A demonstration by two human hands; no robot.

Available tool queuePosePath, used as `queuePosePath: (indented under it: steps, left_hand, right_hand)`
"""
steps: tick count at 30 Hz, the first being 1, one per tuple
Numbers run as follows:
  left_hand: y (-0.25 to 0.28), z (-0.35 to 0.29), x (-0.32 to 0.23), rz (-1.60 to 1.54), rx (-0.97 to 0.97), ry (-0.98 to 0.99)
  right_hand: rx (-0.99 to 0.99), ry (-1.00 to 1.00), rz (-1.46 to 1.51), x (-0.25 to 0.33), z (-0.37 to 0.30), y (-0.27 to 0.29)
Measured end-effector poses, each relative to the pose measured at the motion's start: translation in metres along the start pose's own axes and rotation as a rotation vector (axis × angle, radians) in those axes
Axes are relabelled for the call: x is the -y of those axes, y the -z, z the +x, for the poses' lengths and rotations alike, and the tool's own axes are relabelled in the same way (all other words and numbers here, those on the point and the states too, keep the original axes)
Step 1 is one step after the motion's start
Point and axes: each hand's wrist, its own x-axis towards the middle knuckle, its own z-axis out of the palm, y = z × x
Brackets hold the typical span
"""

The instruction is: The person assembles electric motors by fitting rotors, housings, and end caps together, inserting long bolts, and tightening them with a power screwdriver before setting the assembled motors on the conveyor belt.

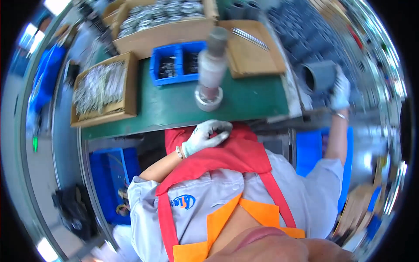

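Observation:
My right hand [340,91], in a white glove, is stretched out to the right. It is closed on the far end of a grey tube [322,75], whose dark round opening faces left. Many similar grey tubes [290,24] lie massed behind and around it. In front of the workbench, over my red apron, rests my gloved left hand [205,136]. Its fingers are bent, with a gap between them and the thumb, and nothing shows in it. A blurred upright post [211,72] with a white middle and a ringed base stands on the green bench top [248,98].
On the bench are a carton of metal rings [163,37], a blue two-part bin [175,77] of small dark parts, a box of thin pale strips [102,115], and a cardboard tray [257,65] with metal rods. Blue crates [107,174] sit below on both sides.

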Motion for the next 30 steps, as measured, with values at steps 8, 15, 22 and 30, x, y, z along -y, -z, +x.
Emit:
queuePosePath:
  steps: [8,15,22,30]
  left_hand:
    - [-0.023,0.002,-0.024,0.015,0.165,-0.004]
    - [-0.013,-0.037,-0.026,-0.346,-0.311,0.18]
    - [0.051,-0.043,-0.059,0.073,-0.423,-0.009]
    - [0.071,-0.062,-0.09,-0.224,-0.425,-0.243]
  right_hand:
    - [0.057,-0.334,0.731,0.003,-0.194,-0.137]
    - [0.54,-0.595,0.789,-0.021,-0.246,-0.179]
    - [0.818,-0.65,0.586,-0.032,-0.241,-0.225]
    - [0.912,0.593,-0.365,0.007,-0.198,-0.21]
